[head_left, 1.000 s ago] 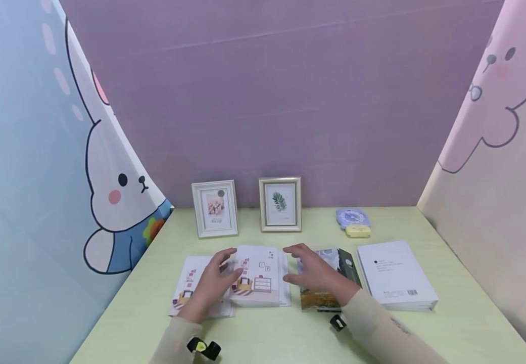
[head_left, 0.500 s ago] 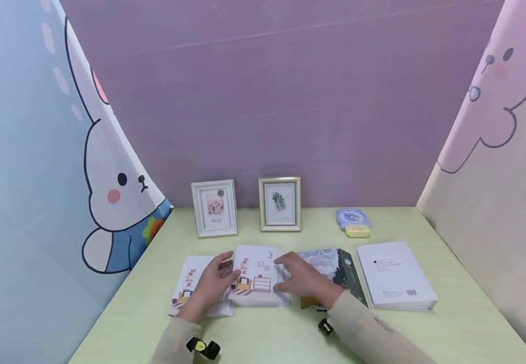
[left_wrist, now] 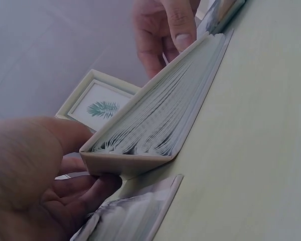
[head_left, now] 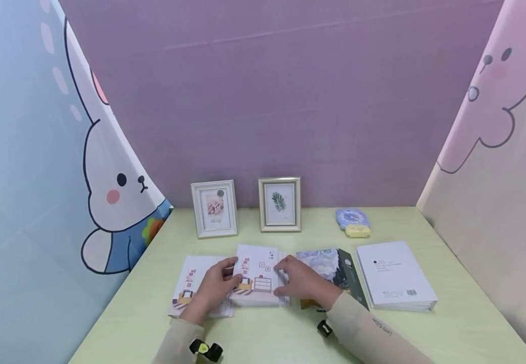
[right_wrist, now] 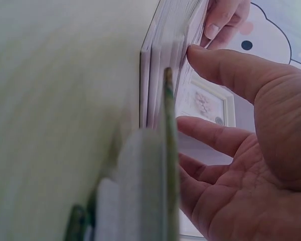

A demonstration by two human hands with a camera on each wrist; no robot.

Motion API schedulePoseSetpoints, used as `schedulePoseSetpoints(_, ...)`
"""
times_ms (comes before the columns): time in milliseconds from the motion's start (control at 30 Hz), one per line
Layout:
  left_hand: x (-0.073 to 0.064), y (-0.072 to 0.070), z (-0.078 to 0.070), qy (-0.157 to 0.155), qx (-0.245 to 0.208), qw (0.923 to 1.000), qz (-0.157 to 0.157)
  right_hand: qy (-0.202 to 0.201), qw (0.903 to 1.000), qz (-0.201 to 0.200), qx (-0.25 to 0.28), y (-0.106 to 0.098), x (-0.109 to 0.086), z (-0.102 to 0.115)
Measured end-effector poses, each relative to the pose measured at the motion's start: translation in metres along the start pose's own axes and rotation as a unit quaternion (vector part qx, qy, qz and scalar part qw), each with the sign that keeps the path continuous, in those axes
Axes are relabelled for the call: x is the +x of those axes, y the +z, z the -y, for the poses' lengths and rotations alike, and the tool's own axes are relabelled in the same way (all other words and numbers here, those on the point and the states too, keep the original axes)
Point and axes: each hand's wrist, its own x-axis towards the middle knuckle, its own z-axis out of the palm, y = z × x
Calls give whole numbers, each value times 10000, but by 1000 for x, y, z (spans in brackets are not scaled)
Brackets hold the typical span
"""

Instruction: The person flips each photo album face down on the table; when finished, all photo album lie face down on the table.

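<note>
As the desk spreads out below, here's the album, in the middle among the books, probably stiff-covered, fairly heavy, a little slick, and surest taken by the spine. It lies front cover up, spine left, long axis running away from the person. The left hand pinches the spine side; the right hand (fingers relaxed, spread) meets the opposite edge.
</note>
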Motion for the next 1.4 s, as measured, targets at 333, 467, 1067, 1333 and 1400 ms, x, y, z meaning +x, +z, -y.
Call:
schedulePoseSetpoints(333,-2,-1,-4,59,-401,9992,7,-55,9999,24,113,-2,0,-2)
schedulePoseSetpoints(467,-1,-1,-5,170,-555,9983,-69,-38,9996,45,284,-3,0,-2)
schedulePoseSetpoints(1067,-6,-5,-14,409,-1953,9799,70,-248,9971,89,718,-1,-1,-1)
schedulePoseSetpoints(1333,-4,-7,-13,621,-2472,9668,190,-332,9910,139,1287,-5,-2,1)
schedulePoseSetpoints(1400,-4,-7,-13,731,-2464,9662,196,-386,9891,168,1411,-5,-3,1)
